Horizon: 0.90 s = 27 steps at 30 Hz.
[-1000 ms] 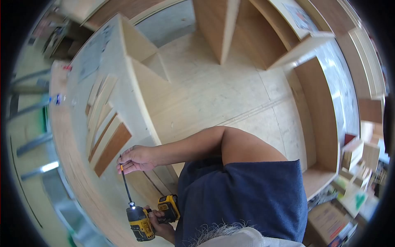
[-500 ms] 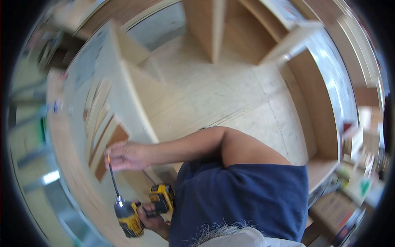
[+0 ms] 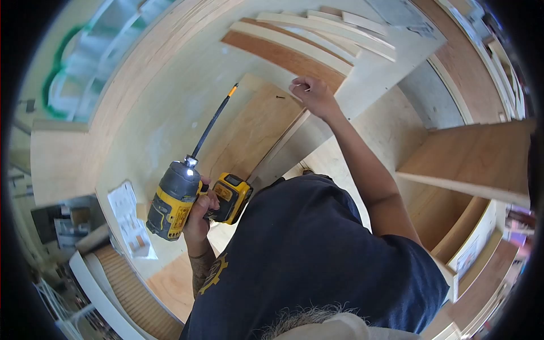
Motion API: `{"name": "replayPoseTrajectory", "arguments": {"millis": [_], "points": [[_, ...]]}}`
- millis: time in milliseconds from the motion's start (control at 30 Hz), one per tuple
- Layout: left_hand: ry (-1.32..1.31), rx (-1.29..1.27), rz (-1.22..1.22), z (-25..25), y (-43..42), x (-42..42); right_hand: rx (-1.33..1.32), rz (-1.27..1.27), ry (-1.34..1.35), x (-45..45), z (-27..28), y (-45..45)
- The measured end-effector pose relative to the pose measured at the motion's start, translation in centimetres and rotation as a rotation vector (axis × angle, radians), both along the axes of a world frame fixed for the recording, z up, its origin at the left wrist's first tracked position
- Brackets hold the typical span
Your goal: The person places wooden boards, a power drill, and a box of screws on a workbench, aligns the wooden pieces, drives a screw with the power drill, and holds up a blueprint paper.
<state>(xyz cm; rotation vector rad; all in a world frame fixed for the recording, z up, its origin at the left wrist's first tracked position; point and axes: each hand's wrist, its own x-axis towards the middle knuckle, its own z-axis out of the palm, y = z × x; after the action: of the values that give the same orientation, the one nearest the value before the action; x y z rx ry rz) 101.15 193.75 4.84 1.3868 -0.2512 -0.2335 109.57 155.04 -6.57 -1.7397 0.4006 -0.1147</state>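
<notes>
From the head (image 3: 340, 327), the surface (image 3: 161, 122) is viewed steeply downward and forward through a round, dark-edged frame, the shirt (image 3: 311, 255) seen close at lower centre.

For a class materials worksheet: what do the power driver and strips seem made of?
The power driver: probably plastic, matte black and yellow, with moulded contours; its nose looks metallic, glinting brightly. The strips: apparently wood, perhaps unvarnished, given dull pale and reddish faces.

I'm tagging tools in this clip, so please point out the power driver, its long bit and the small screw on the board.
Power driver (image 3: 174, 203): head view, on the yellow part of its casing.
Long bit (image 3: 212, 126): head view, about mid-shaft.
Small screw (image 3: 280, 97): head view, around its middle.
</notes>
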Motion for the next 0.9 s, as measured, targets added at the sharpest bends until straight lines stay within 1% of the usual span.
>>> {"name": "replayPoseTrajectory", "arguments": {"millis": [33,67,133,167,233,267,333,367,433,467,567,633,667,700,767,833,867,900], "points": [[0.020,0.002,0.022,-0.5,0.3,-0.1,-0.286,-0.032,0.066,1.2,-0.8,-0.5],[0.029,0.004,0.047,-1.1,0.6,-0.1,-0.285,-0.006,0.071,2.5,-1.6,-1.0],[0.047,0.059,0.142,-1.9,0.8,-0.6,-0.281,0.154,0.310,4.9,-3.1,-1.6],[0.045,0.065,0.164,-2.0,0.8,-0.9,-0.278,0.176,0.304,5.8,-4.3,-1.5],[0.043,0.041,0.223,-1.5,0.2,-2.1,-0.552,0.099,0.140,6.8,-6.0,-1.6],[0.053,0.051,0.251,-1.9,0.3,-2.3,-0.551,0.115,0.139,7.6,-6.5,-1.9],[0.062,0.048,0.309,-3.2,0.7,-3.2,-0.539,0.240,0.154,8.2,-6.0,-2.0],[0.068,0.046,0.351,-3.7,0.9,-3.6,-0.540,0.254,0.150,8.5,-5.7,-2.0],[0.076,0.062,0.373,-4.0,0.8,-4.0,-0.456,0.306,0.240,9.0,-4.8,-1.9],[0.081,0.074,0.379,-4.0,0.7,-4.3,-0.455,0.316,0.240,9.2,-4.7,-1.7],[0.134,0.080,0.388,-3.4,0.1,-5.1,-0.458,0.302,0.236,9.1,-4.9,-1.1],[0.123,0.099,0.381,-4.2,0.4,-5.8,-0.592,0.259,0.146,8.2,-5.7,-0.4],[0.098,0.155,0.405,-4.9,0.8,-6.2,-0.589,0.267,0.153,7.8,-6.0,-0.3],[0.072,0.211,0.427,-5.1,0.8,-6.5,-0.564,0.261,0.106,7.4,-5.6,-0.2],[0.118,0.175,0.408,-4.9,0.6,-6.8,-0.538,0.260,0.064,7.1,-6.1,-0.3],[0.156,0.138,0.389,-4.5,0.2,-6.9,-0.378,0.220,0.015,6.8,-7.0,-0.4],[0.196,0.140,0.405,-4.3,-0.1,-7.0,-0.376,0.224,0.018,6.7,-7.5,-0.4],[0.235,0.142,0.421,-4.2,-0.2,-7.1,-0.320,0.186,-0.003,6.2,-7.4,-0.2]]}}
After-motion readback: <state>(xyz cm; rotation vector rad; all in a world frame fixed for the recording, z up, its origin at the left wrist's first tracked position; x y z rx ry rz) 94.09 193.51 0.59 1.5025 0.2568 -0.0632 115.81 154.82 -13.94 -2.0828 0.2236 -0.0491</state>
